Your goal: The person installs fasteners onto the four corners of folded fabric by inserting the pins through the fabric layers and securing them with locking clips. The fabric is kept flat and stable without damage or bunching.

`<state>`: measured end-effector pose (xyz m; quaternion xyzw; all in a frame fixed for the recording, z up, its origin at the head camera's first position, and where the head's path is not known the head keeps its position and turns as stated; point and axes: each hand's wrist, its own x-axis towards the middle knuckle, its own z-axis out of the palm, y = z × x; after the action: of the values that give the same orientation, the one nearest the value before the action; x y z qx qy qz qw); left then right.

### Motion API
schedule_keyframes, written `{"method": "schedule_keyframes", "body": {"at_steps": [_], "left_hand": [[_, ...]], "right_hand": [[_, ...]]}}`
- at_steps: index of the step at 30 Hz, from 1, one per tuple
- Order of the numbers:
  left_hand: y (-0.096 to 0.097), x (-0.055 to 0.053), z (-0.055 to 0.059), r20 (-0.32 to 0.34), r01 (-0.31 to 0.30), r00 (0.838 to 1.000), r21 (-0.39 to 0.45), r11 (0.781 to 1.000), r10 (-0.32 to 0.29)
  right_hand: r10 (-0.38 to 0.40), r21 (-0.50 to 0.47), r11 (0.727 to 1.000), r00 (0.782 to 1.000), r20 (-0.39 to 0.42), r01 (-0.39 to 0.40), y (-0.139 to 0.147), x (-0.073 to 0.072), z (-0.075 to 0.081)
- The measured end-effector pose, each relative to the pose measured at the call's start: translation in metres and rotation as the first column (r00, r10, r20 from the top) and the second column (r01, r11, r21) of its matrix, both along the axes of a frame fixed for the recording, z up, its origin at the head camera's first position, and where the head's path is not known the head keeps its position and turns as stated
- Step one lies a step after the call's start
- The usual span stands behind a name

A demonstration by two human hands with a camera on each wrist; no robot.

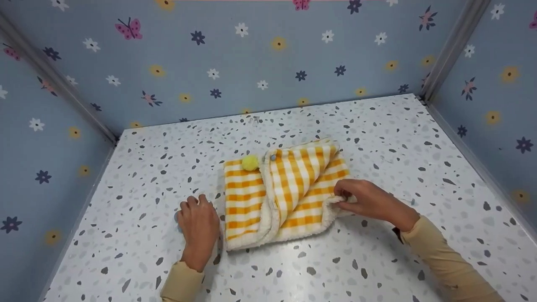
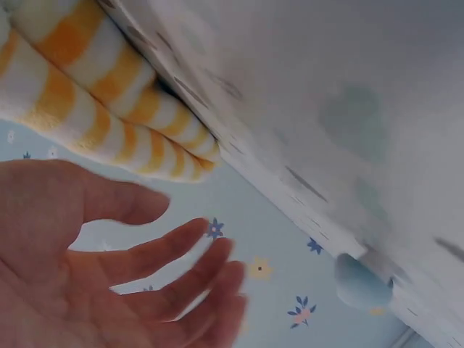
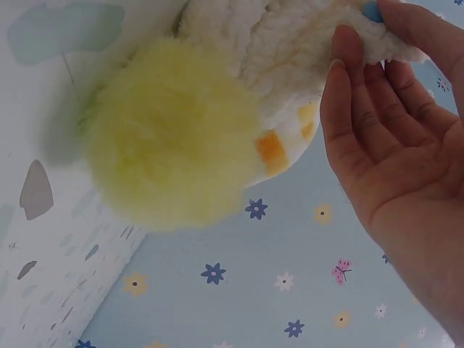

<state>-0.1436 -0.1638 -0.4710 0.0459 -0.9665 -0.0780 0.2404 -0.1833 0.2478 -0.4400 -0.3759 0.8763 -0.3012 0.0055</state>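
Head view: a folded yellow-and-white checked cloth (image 1: 289,188) lies on the speckled bench (image 1: 138,188), below centre at six o'clock; a fluffy yellow pompom (image 1: 250,162) sits at its ten o'clock. The right hand (image 1: 369,200), at the cloth's three o'clock, has its grip pinching the fleecy white edge (image 1: 329,216). The left hand (image 1: 199,224), at eight o'clock, is just beside the cloth.

Left wrist view: this hand's grip is loose and holding nothing, cloth at ten o'clock, pale blue object (image 2: 362,283) at four.

Right wrist view: thumb and fingertips pinch fleece beside a blue stud (image 3: 373,11), at one o'clock.

Blue flower-print walls (image 1: 235,54), grey corner trims (image 1: 453,46), white speckled surface (image 1: 138,226).
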Motion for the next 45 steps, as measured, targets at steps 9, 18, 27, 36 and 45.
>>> {"method": "schedule_keyframes", "body": {"at_steps": [9, 18, 27, 36, 45], "left_hand": [[-0.016, 0.008, 0.003, 0.371, -0.112, 0.925, 0.052, 0.992, 0.085], [-0.020, 0.013, 0.006, 0.388, -0.070, 0.921, 0.054, 0.996, 0.043], [-0.022, 0.013, 0.006, 0.369, -0.037, 0.929, 0.089, 0.995, 0.002], [-0.022, 0.013, 0.004, 0.250, -0.017, 0.968, 0.103, 0.995, -0.009], [-0.024, 0.012, 0.005, 0.175, -0.018, 0.985, 0.105, 0.994, -0.001]], "right_hand": [[0.016, -0.009, 1.000, 1.000, -0.008, -0.016, 0.000, -0.001, -0.002], [0.019, -0.013, 1.000, 1.000, 0.000, -0.019, 0.001, 0.000, -0.002], [0.023, -0.016, 1.000, 1.000, -0.004, -0.023, 0.001, -0.001, -0.002], [0.033, -0.017, 0.999, 0.999, 0.004, -0.033, 0.002, -0.001, -0.001], [0.021, -0.010, 1.000, 0.999, 0.026, -0.021, 0.001, 0.000, -0.001]]}}
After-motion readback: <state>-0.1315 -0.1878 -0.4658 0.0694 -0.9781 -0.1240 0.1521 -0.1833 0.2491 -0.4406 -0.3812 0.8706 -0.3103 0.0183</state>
